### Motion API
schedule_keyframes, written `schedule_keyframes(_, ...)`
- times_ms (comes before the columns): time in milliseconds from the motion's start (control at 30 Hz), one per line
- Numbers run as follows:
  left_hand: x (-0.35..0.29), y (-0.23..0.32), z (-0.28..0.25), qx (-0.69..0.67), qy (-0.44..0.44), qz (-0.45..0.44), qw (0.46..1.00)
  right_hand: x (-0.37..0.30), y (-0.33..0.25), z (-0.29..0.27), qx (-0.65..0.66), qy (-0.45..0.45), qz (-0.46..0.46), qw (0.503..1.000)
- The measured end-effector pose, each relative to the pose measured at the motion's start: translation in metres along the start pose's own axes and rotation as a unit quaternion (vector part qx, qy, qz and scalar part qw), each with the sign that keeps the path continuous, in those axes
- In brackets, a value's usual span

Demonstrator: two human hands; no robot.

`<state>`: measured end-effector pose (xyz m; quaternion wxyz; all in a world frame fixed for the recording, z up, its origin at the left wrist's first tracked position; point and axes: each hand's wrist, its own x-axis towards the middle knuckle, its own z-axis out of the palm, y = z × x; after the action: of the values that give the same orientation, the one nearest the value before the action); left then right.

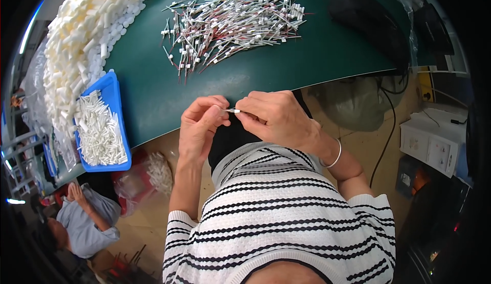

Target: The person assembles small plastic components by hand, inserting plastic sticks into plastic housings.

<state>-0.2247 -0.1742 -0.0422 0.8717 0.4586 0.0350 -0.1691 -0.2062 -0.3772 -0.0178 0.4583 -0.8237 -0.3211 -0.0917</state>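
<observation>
Just off the near edge of the green table, my two hands meet over my lap. My left hand [200, 125] pinches the left end of a thin grey-white stick-like piece with a white tip [233, 111]. The fingers of my right hand [279, 116] are closed on its white end, and partly cover it. Beyond my hands, a wide heap of similar thin pieces [232, 28] with white tips and red wires lies on the table. At my left, a blue tray [125, 146] holds many small white tubes [102, 130].
A large pile of white and cream cylinders [76, 43] fills the table's far left. A black object [365, 20] lies at the far right of the green table [148, 94]. White boxes [429, 140] and a cable stand right. Another person [89, 217] sits at lower left.
</observation>
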Motion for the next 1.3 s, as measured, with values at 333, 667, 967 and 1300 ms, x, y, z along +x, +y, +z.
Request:
schedule_keyframes(333, -0.003, 0.000, -0.009, -0.175, 0.042, -0.026, 0.983, 0.000, -0.002, -0.005, 0.089, -0.002, 0.042, 0.995)
schedule_keyframes(667, -0.004, 0.002, -0.003, -0.116, 0.014, -0.010, 0.993, -0.002, -0.002, -0.003, 0.193, -0.044, 0.136, 0.971)
schedule_keyframes(967, -0.009, 0.001, 0.004, 0.003, 0.023, 0.051, 0.998, 0.000, -0.006, -0.004, 0.146, -0.054, 0.145, 0.977)
schedule_keyframes(1300, -0.013, -0.013, 0.010, -0.021, 0.063, 0.070, 0.995, -0.002, -0.005, 0.016, 0.063, -0.003, 0.054, 0.997)
